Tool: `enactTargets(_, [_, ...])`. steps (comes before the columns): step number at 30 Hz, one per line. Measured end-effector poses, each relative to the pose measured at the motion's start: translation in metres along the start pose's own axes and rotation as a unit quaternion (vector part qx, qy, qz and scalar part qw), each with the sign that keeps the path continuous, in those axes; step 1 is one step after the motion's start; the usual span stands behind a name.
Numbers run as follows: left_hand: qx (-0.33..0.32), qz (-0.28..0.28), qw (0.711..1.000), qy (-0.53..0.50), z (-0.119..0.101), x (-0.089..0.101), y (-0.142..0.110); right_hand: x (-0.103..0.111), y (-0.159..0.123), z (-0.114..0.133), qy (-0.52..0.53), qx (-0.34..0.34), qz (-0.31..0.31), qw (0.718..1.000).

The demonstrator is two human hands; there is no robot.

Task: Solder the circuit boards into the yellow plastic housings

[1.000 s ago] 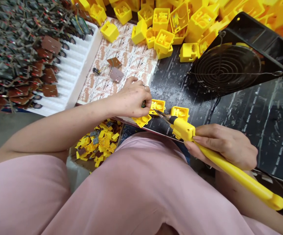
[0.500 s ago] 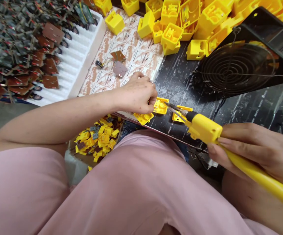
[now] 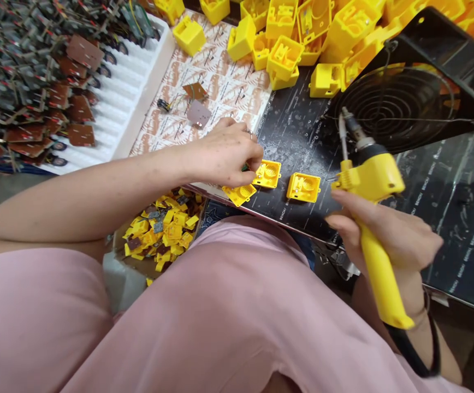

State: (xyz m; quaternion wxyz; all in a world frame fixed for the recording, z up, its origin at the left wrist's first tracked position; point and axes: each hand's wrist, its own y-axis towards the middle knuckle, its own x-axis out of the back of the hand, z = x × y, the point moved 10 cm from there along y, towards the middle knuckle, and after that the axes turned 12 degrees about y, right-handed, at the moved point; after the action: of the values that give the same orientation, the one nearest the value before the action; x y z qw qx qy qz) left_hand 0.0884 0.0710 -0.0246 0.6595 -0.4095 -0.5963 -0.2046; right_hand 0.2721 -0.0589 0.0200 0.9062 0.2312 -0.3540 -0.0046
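Observation:
My right hand [image 3: 388, 234] is wrapped round a yellow soldering gun [image 3: 378, 174]. Its metal tip and thin feed tube point up, in front of the black fan. Closed fingers of my left hand [image 3: 232, 153] rest at the left side of a small yellow plastic housing [image 3: 268, 173]; a bit of something green shows by the fingertips, too hidden to name. Just below the hand is another yellow housing [image 3: 239, 194], partly covered. To the right, a third open yellow housing [image 3: 303, 187] lies on the black bench top.
A white foam tray [image 3: 138, 98] at left carries many circuit boards with wires. Loose brown boards [image 3: 198, 112] lie on the patterned sheet. Yellow housings [image 3: 284, 57] are piled at the back, beside a black fan [image 3: 384, 109]. A box of yellow parts [image 3: 171, 229] stands below the bench edge.
My right hand has swung the soldering gun up and away from the housings, its tip turning from leftward to upward. My left hand stays almost in place.

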Motion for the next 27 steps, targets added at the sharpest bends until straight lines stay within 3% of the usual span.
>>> enactTargets(2, [0.008, -0.057, 0.998, -0.030, 0.013, 0.017, -0.009, -0.003, 0.004, 0.020, -0.046, 0.102, 0.001, 0.994])
enactTargets(4, [0.004, -0.110, 0.991, -0.074, 0.019, 0.028, -0.016, -0.004, 0.004, 0.027, -0.076, 0.158, -0.007, 0.985])
enactTargets(6, [-0.042, -0.136, 0.984, -0.107, 0.006, 0.024, -0.015, -0.006, 0.005, 0.019, -0.071, 0.153, -0.003, 0.986])
enactTargets(8, [-0.115, -0.138, 0.979, -0.098, -0.021, 0.009, -0.013, -0.016, 0.006, 0.009, -0.064, 0.150, 0.018, 0.986])
enactTargets(10, [-0.163, -0.122, 0.978, -0.039, -0.043, -0.011, -0.017, -0.028, 0.005, 0.002, -0.061, 0.158, 0.046, 0.984])
enactTargets(12, [-0.169, -0.088, 0.982, 0.019, -0.045, -0.022, -0.032, -0.039, 0.004, -0.003, -0.062, 0.161, 0.065, 0.983])
enactTargets(16, [-0.186, 0.045, 0.981, -0.009, -0.016, -0.017, -0.082, -0.044, 0.003, -0.006, -0.070, 0.148, 0.033, 0.986])
enactTargets(18, [-0.164, 0.084, 0.981, -0.059, 0.003, -0.008, -0.084, -0.046, 0.004, -0.004, -0.068, 0.146, 0.016, 0.987])
enactTargets(20, [-0.076, 0.027, 0.995, -0.050, 0.030, 0.008, -0.054, -0.049, 0.005, -0.002, -0.067, 0.150, 0.009, 0.986])
enactTargets(22, [0.055, -0.122, 0.991, -0.027, 0.061, 0.032, -0.008, -0.055, 0.005, -0.003, -0.069, 0.150, 0.011, 0.986])
enactTargets(23, [0.087, -0.166, 0.982, -0.028, 0.070, 0.037, 0.017, -0.057, 0.005, -0.004, -0.069, 0.149, 0.012, 0.986])
enactTargets(25, [0.131, -0.212, 0.967, -0.047, 0.085, 0.037, 0.067, -0.059, 0.005, -0.007, -0.066, 0.143, 0.011, 0.987])
enactTargets(27, [0.171, -0.222, 0.957, -0.079, 0.099, 0.032, 0.105, -0.061, 0.003, -0.009, -0.063, 0.139, 0.011, 0.988])
